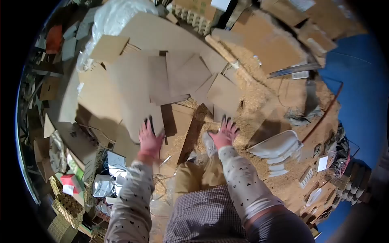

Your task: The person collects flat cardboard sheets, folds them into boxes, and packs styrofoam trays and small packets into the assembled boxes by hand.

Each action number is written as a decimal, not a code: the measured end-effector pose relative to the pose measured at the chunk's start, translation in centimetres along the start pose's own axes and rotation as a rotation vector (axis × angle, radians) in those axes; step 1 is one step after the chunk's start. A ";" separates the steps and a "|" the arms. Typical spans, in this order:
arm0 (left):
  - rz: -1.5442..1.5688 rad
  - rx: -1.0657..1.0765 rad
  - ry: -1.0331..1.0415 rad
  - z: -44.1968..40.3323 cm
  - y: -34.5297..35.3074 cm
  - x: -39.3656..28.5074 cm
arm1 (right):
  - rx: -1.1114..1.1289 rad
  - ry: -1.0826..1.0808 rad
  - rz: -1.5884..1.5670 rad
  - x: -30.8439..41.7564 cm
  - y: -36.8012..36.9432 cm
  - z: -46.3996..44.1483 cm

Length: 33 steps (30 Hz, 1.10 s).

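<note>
My left hand (150,139), its fingers spread, is at the near end of a long cardboard sheet (131,87). Whether it rests on the sheet or hovers just above it I cannot tell. Farther right, my right hand (224,135) is also spread, with nothing in it, above wood shavings (242,135) and beside my shoe (209,145). Several loose cardboard pieces (188,77) lie overlapping beyond both hands. Another flat cardboard piece (223,94) lies ahead of my right hand. The fingertips on both hands look dark.
White plastic trays (275,146) lie on the right, near a thin reddish rod (326,111). A cardboard tube (222,49) and large cardboard boxes (267,40) are at the back. Clear plastic wrap (115,18) is heaped at back left. Mixed scrap (73,184) crowds the left.
</note>
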<state>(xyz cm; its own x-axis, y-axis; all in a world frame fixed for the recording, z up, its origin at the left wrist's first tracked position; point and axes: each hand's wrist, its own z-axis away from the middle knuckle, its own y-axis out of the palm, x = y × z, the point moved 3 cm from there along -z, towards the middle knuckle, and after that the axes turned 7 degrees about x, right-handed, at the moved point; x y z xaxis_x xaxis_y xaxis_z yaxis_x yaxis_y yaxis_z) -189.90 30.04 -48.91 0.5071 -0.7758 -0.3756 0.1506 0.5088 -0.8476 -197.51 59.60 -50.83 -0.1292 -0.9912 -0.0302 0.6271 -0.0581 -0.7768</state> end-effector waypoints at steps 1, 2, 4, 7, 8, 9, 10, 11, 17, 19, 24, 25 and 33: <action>-0.023 -0.075 -0.032 -4.2 0.9 -0.1 | -0.005 -0.005 0.021 1.0 1.3 -3.2; -0.037 -0.095 -0.138 -8.0 1.3 -0.3 | -0.020 -0.014 0.038 2.2 2.3 -6.4; -0.097 -0.196 -0.300 -14.7 1.2 -0.9 | -0.063 -0.039 0.078 4.5 3.5 -12.3; -0.206 -0.307 -0.369 -20.7 3.4 -2.2 | -0.118 -0.120 0.215 4.0 9.4 -20.5; -0.170 -0.298 -0.348 -21.5 4.1 -3.0 | -0.280 -0.122 0.212 2.0 13.0 -23.7; -0.128 -0.287 -0.323 -21.8 5.0 -4.0 | -0.274 -0.032 0.174 1.1 12.0 -24.0; -0.104 -0.399 -0.277 -21.6 5.8 -4.9 | -0.299 -0.037 0.046 -1.2 12.8 -25.3; 0.090 -0.255 -0.204 -22.0 7.0 -5.2 | -0.335 -0.042 -0.084 -3.1 12.6 -26.4; 0.983 0.332 0.084 -20.1 11.3 -14.3 | -0.050 -0.196 -0.849 0.7 0.4 -19.4; 1.364 0.440 0.222 -18.2 12.8 -16.9 | 0.066 -0.315 -1.082 5.4 -3.6 -17.6; 0.521 -0.066 0.098 -17.2 5.0 -6.5 | -0.193 -0.237 -0.806 7.6 -3.1 -22.1; 0.173 -0.192 -0.025 -16.7 1.9 -2.9 | -0.186 -0.197 -0.840 6.4 -2.6 -23.4; 0.692 -0.147 -0.660 -13.7 4.8 16.2 | -0.196 -0.134 -0.729 4.8 -0.7 -26.2</action>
<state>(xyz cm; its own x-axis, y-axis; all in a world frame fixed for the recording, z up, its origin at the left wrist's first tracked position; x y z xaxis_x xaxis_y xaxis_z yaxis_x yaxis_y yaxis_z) -192.62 14.80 -64.26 0.8250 0.0665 -0.5613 -0.4454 0.6879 -0.5731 -218.72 57.97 -66.87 -0.3560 -0.7168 0.5995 0.2697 -0.6930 -0.6685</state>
